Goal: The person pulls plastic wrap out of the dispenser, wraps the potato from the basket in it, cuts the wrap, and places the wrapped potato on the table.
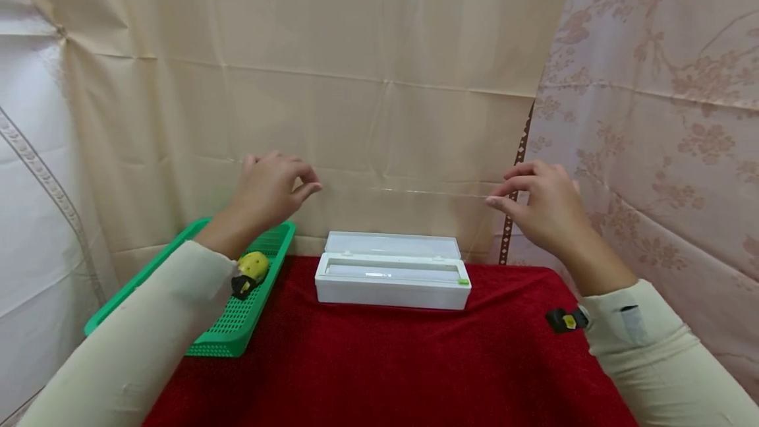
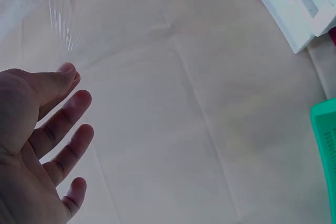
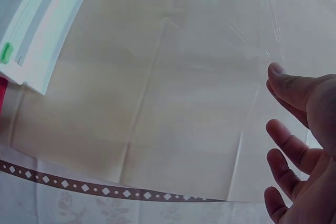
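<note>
A sheet of clear cling film (image 1: 409,191) stretches in the air between both hands; only its upper edge and some creases show. My left hand (image 1: 269,186) pinches one corner between thumb and forefinger. At the other end my right hand (image 1: 542,206) pinches the film likewise. Creases in the film (image 2: 62,30) gather at the left fingertips in the left wrist view, and the film (image 3: 269,38) bunches the same way at the right ones. Below the hands, a white cling film dispenser (image 1: 394,293) stands on the table with its lid raised and a green slider (image 1: 463,281) at its right end.
A green plastic basket (image 1: 279,259) lies left of the dispenser, partly under the left forearm. Inside it is a yellow, roundish fruit-like thing (image 1: 255,264). Red cloth (image 1: 379,361) covers the table. A beige curtain (image 1: 356,31) hangs close behind.
</note>
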{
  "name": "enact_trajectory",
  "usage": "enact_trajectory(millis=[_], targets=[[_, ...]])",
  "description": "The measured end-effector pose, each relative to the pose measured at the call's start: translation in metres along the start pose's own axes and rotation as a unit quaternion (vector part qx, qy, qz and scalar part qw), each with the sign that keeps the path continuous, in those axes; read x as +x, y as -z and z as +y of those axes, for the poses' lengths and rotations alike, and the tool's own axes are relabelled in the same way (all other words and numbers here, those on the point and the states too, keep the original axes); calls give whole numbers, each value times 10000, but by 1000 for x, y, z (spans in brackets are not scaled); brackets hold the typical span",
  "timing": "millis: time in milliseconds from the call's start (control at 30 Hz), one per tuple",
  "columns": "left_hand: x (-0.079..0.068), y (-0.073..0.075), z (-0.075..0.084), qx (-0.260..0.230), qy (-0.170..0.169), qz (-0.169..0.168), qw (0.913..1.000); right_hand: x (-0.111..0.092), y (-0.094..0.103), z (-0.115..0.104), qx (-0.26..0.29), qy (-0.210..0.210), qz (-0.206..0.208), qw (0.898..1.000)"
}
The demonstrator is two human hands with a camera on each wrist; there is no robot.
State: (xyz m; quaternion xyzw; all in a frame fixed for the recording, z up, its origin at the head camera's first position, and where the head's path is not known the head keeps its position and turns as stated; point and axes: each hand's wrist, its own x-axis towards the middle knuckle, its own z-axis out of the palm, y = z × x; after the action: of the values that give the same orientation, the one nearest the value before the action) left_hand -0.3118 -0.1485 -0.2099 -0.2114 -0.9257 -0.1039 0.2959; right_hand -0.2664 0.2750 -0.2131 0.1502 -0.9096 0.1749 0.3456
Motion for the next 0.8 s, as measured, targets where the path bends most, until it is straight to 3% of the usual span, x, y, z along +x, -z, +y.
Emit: enact_trajectory(millis=[267, 467, 667, 800], targets=[[-14, 12, 6, -79, -386, 334, 9987, -12, 12, -3, 111, 140, -13, 9998], [-28, 21, 14, -214, -567, 344, 9976, -27, 20, -5, 199, 375, 141, 9990], [-53, 28, 20, -475, -842, 431, 9944, -48, 27, -9, 261, 764, 261, 9964], [-73, 28, 21, -581, -1169, 715, 9889, -64, 29, -13, 282, 1034, 367, 9936]])
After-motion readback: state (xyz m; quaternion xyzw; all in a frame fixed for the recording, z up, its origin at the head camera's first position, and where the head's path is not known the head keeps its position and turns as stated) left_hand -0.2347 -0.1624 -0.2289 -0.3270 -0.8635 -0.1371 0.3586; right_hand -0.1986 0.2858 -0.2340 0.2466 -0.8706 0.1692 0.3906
